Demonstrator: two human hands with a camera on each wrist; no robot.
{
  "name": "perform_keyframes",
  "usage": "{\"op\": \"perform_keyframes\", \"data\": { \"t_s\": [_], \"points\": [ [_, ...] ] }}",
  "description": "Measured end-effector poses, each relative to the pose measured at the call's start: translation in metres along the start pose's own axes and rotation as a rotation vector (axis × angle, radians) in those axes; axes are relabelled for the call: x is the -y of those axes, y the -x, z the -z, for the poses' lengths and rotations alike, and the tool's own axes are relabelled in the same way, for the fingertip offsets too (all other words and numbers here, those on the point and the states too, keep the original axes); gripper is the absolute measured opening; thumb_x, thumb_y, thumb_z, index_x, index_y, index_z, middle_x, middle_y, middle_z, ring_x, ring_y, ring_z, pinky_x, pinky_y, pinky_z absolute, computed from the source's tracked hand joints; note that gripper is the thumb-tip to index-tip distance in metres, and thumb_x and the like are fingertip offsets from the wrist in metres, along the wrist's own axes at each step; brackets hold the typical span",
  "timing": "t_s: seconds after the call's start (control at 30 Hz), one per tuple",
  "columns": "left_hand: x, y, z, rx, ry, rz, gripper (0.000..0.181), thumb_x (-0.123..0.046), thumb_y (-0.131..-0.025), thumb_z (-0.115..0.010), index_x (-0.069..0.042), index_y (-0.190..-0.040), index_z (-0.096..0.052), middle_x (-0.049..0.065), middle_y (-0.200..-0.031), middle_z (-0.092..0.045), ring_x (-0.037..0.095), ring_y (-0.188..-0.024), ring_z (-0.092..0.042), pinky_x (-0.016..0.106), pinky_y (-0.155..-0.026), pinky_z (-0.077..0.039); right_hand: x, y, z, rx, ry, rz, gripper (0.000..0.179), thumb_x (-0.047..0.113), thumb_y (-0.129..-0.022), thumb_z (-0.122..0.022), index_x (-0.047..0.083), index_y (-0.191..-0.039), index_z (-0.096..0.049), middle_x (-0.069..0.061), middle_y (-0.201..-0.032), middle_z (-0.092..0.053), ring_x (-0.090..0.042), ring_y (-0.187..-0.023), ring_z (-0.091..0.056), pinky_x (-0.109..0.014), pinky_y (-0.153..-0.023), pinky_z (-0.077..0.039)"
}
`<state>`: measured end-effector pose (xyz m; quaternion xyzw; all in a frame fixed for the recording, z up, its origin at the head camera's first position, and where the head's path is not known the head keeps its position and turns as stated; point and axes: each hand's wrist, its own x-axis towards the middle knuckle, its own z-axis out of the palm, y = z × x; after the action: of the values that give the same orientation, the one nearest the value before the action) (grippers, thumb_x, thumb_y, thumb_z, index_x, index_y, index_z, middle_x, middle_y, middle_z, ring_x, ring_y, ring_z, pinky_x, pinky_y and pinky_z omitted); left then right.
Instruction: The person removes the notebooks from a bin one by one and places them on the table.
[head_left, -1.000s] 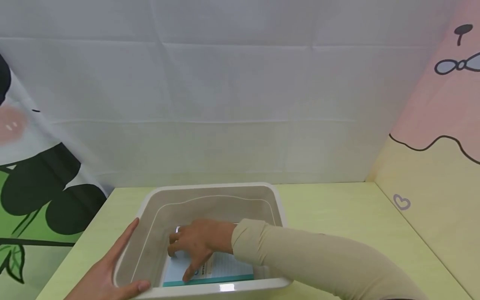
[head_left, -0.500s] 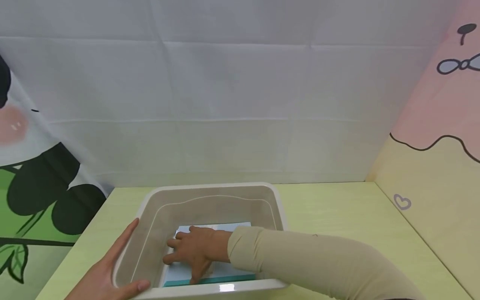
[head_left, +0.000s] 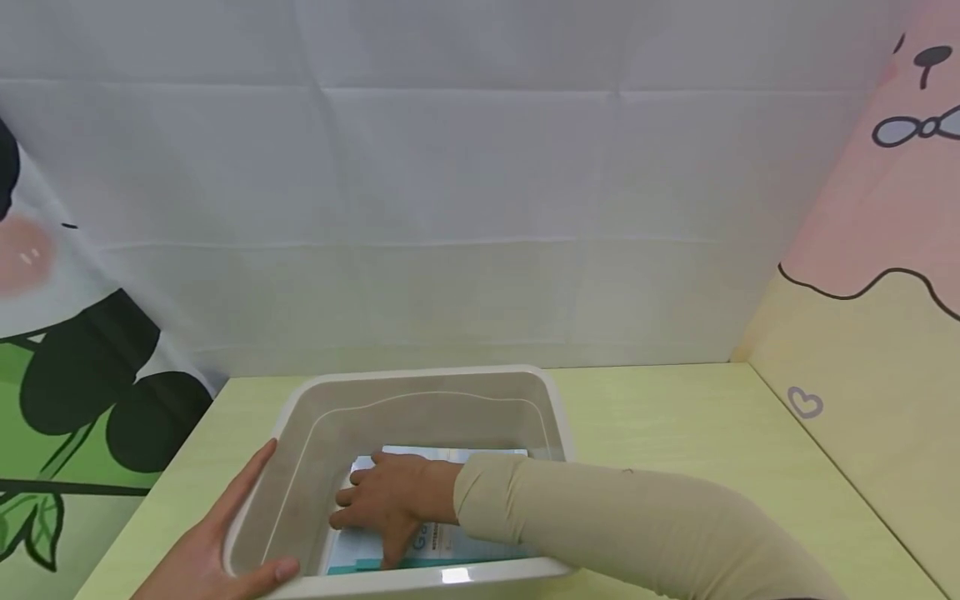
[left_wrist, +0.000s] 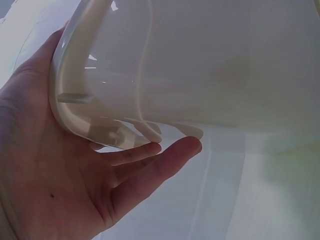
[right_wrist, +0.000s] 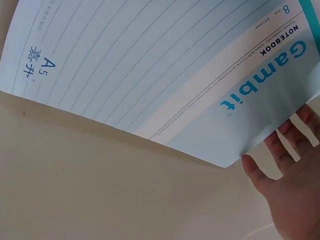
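Note:
A light blue notebook (head_left: 457, 456) printed "Gambit" lies in a pale plastic tub (head_left: 431, 392). A second blue sheet or cover (head_left: 345, 546) with a teal edge shows at its left, offset beneath it. My right hand (head_left: 386, 500) reaches into the tub, fingers spread over the notebook's left part, thumb toward the near wall. In the right wrist view, its fingertips (right_wrist: 250, 162) meet the edge near one corner of the notebook (right_wrist: 180, 75). My left hand (head_left: 213, 542) rests spread around the tub's near left corner, thumb along the front rim.
The tub stands on a pale yellow-green table (head_left: 645, 433). Behind it hangs a white cloth (head_left: 465, 208). A patterned panda panel (head_left: 90, 375) borders the left, and a pink and yellow panel (head_left: 877, 350) the right. The right sleeve (head_left: 615, 508) crosses the tub's near right side.
The upper notebook has slid to the right, uncovering more of what lies beneath at the left. My right hand spread its fingers and moved slightly nearer; the left hand stayed put.

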<state>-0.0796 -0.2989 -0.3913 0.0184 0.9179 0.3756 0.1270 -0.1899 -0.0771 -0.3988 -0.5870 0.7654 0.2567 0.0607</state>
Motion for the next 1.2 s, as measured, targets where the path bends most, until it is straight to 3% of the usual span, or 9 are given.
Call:
{"op": "perform_keyframes", "data": {
  "t_s": [0.23,0.4,0.5,0.63,0.87,1.0,1.2],
  "points": [
    [0.001,0.0,-0.002,-0.013,-0.009,-0.014,0.113,-0.034,-0.095,-0.073,-0.046,-0.163,0.017,0.027,-0.156,-0.04,0.006,-0.099,-0.058,0.027,-0.072,-0.052,0.002,0.003,0.001,-0.001,0.076,0.015,0.07,0.082,-0.084,-0.059,0.054,-0.146,-0.044,0.023,-0.142,-0.044,0.003,-0.13,-0.045,-0.028,-0.108,-0.038],
    [0.001,0.0,-0.002,0.007,0.033,0.009,0.113,-0.034,-0.095,-0.073,-0.047,-0.162,0.018,0.029,-0.157,-0.038,0.016,-0.105,-0.06,0.03,-0.073,-0.054,0.002,0.002,0.001,-0.002,0.043,0.012,0.075,0.081,-0.083,-0.061,0.05,-0.148,-0.041,0.026,-0.14,-0.049,0.003,-0.128,-0.049,-0.028,-0.109,-0.037],
    [0.0,-0.001,-0.002,0.01,0.049,0.014,0.113,-0.034,-0.095,-0.073,-0.048,-0.162,0.018,0.03,-0.157,-0.037,0.019,-0.106,-0.06,0.031,-0.073,-0.054,0.001,0.002,0.001,0.0,0.064,0.001,0.079,0.084,-0.083,-0.058,0.052,-0.151,-0.037,0.026,-0.147,-0.046,0.0,-0.137,-0.043,-0.029,-0.113,-0.035],
    [0.001,0.0,-0.004,-0.009,0.04,-0.008,0.114,-0.031,-0.095,-0.074,-0.047,-0.162,0.016,0.028,-0.155,-0.04,0.009,-0.099,-0.06,0.028,-0.072,-0.053,-0.003,0.004,0.003,-0.006,0.114,-0.018,0.075,0.088,-0.084,-0.05,0.053,-0.149,-0.043,0.019,-0.155,-0.04,-0.004,-0.144,-0.035,-0.029,-0.116,-0.033],
    [-0.002,0.001,-0.004,0.006,0.057,0.009,0.113,-0.032,-0.096,-0.073,-0.048,-0.161,0.018,0.029,-0.156,-0.038,0.015,-0.101,-0.061,0.029,-0.072,-0.054,-0.005,0.009,0.005,-0.132,0.128,-0.064,0.071,0.085,-0.09,-0.037,0.042,-0.145,-0.049,0.02,-0.142,-0.053,-0.001,-0.133,-0.048,-0.027,-0.11,-0.038],
    [-0.001,0.002,-0.005,-0.013,0.033,-0.018,0.112,-0.031,-0.096,-0.073,-0.047,-0.162,0.016,0.027,-0.155,-0.041,0.004,-0.097,-0.059,0.027,-0.072,-0.053,-0.006,0.011,0.008,-0.164,0.118,-0.103,0.073,0.086,-0.091,-0.034,0.04,-0.145,-0.047,0.02,-0.136,-0.059,0.0,-0.128,-0.053,-0.026,-0.11,-0.038],
    [0.0,0.003,-0.007,-0.045,0.01,-0.047,0.112,-0.03,-0.095,-0.073,-0.046,-0.163,0.014,0.025,-0.154,-0.043,-0.001,-0.095,-0.057,0.026,-0.071,-0.052,-0.011,0.016,0.012,-0.248,0.113,-0.19,0.073,0.091,-0.087,-0.035,0.039,-0.135,-0.052,0.019,-0.122,-0.064,-0.001,-0.112,-0.058,-0.026,-0.1,-0.04]
  ]
}}
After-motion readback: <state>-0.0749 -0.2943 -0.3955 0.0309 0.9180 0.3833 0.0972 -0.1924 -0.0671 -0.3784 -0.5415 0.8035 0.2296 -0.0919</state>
